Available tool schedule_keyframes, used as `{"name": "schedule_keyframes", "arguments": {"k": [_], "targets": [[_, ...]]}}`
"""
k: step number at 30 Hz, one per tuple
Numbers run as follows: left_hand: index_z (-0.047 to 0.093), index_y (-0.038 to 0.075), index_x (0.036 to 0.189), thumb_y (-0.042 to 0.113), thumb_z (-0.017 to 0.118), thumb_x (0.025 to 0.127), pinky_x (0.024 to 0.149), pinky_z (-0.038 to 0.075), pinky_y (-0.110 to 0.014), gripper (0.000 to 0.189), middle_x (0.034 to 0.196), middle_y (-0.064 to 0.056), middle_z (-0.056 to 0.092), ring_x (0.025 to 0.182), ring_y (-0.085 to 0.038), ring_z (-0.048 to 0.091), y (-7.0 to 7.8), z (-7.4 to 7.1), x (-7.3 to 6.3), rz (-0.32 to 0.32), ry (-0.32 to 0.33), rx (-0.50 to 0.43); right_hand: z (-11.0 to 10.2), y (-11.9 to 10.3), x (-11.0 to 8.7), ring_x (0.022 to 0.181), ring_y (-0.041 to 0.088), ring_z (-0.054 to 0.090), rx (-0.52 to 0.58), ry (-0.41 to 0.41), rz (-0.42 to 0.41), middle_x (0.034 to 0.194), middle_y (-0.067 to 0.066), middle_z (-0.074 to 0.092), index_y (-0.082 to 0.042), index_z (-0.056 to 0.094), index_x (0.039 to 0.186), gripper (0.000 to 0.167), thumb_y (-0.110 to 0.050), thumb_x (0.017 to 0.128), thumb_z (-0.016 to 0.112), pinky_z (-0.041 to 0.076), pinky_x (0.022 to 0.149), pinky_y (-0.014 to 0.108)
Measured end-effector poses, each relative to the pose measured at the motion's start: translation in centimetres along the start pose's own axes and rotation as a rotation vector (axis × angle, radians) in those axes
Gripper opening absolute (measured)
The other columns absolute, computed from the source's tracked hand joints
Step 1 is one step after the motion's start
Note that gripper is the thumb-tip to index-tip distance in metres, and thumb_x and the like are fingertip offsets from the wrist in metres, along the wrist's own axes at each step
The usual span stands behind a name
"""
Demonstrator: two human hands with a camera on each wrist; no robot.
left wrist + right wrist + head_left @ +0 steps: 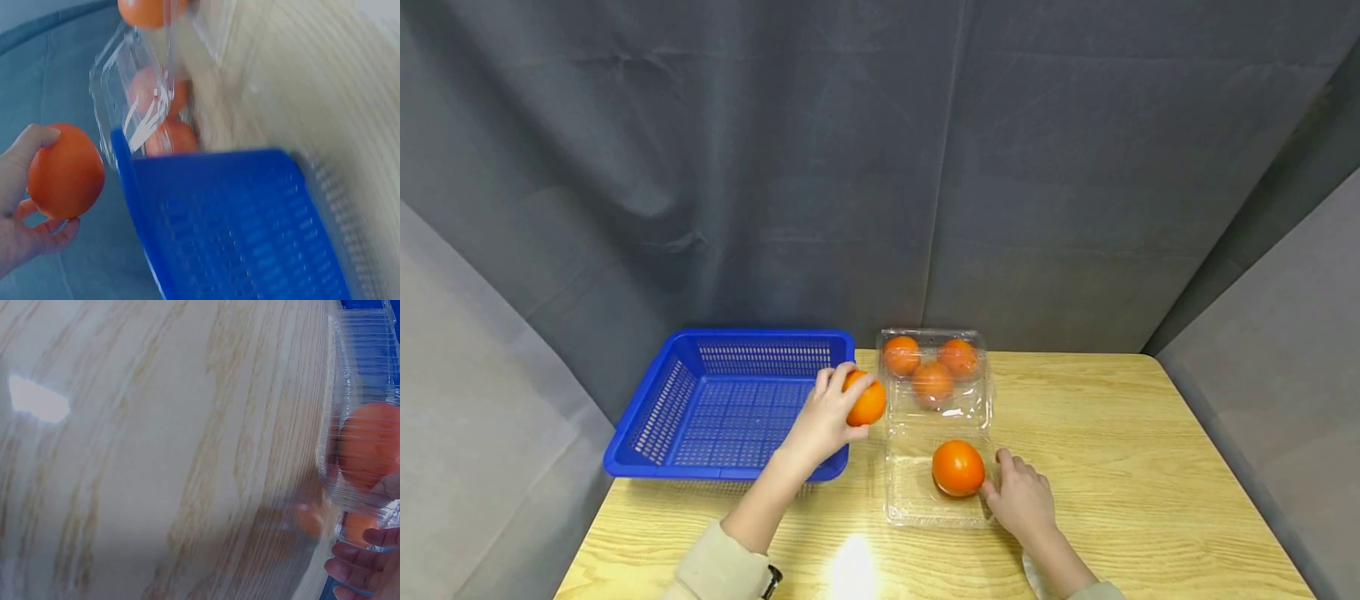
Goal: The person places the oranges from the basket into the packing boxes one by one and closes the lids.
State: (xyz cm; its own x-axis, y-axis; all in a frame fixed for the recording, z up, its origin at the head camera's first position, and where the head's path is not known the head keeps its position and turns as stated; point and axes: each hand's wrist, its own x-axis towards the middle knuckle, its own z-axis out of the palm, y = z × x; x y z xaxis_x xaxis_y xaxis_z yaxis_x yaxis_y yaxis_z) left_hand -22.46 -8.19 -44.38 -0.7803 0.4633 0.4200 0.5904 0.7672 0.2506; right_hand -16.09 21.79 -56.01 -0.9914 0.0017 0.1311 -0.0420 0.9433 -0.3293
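Note:
My left hand (823,417) grips an orange (867,400) above the right rim of the blue plastic basket (730,473). In the left wrist view, thumb and fingers wrap one side of that orange (66,172). Beside the basket lies an unfolded clear plastic clamshell box (906,510). Its far half has three oranges (932,383) seen through the plastic, and a single orange (958,468) sits in the near half. At the near half's right edge is my right hand (1022,500), fingers loosely bent, thumb close to the orange. Whether it touches the fruit I cannot tell.
The wooden table (1097,467) stretches right of the box and along the front. A grey curtain (820,167) hangs directly behind the basket and box. Pale grey panels (1285,333) stand at both sides.

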Motion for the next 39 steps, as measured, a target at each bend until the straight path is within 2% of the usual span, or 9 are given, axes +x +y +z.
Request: {"name": "schedule_keyframes", "arguments": {"k": [8,17,28,39], "targets": [[0.053,0.019,0.124,0.030,0.080,0.064,0.086,0.046,-0.043,0.067,0.126,-0.012,0.044,0.108,-0.029,0.041,2.9,1.7,-0.6,0.074,-0.067,-0.027,0.1,0.1,0.0,0.089,0.038,0.058,0.002,-0.005,0.007,0.100,0.019,0.060,0.000,0.050,0.116,0.049,-0.026,0.077,0.062,0.042,0.078,0.053],[0.050,0.023,0.127,0.033,0.076,0.068,0.084,0.048,-0.041,0.065,0.128,-0.009,0.042,0.112,-0.027,0.041,5.0,3.8,-1.7,0.079,-0.191,-0.058,0.1,0.0,0.0,0.088,0.038,0.058,0.003,-0.005,0.008,0.100,0.019,0.060,-0.001,0.050,0.115,0.048,-0.026,0.077,0.063,0.042,0.079,0.053],[0.050,0.023,0.127,0.034,0.076,0.066,0.086,0.046,-0.034,0.067,0.128,-0.008,0.043,0.110,-0.025,0.041,5.8,6.3,-2.9,0.134,-0.229,-0.061,0.3,0.1,0.1,0.089,0.038,0.058,-0.004,0.004,0.007,0.101,0.020,0.060,-0.001,0.050,0.116,0.048,-0.026,0.077,0.063,0.042,0.078,0.054],[0.052,0.024,0.125,0.034,0.077,0.064,0.084,0.047,-0.036,0.067,0.124,-0.005,0.046,0.109,-0.027,0.044,5.9,7.6,-2.9,0.128,-0.274,-0.036,0.3,0.1,0.1,0.087,0.038,0.058,-0.006,0.000,0.006,0.100,0.020,0.060,0.000,0.050,0.115,0.048,-0.026,0.077,0.062,0.043,0.077,0.054]]}}
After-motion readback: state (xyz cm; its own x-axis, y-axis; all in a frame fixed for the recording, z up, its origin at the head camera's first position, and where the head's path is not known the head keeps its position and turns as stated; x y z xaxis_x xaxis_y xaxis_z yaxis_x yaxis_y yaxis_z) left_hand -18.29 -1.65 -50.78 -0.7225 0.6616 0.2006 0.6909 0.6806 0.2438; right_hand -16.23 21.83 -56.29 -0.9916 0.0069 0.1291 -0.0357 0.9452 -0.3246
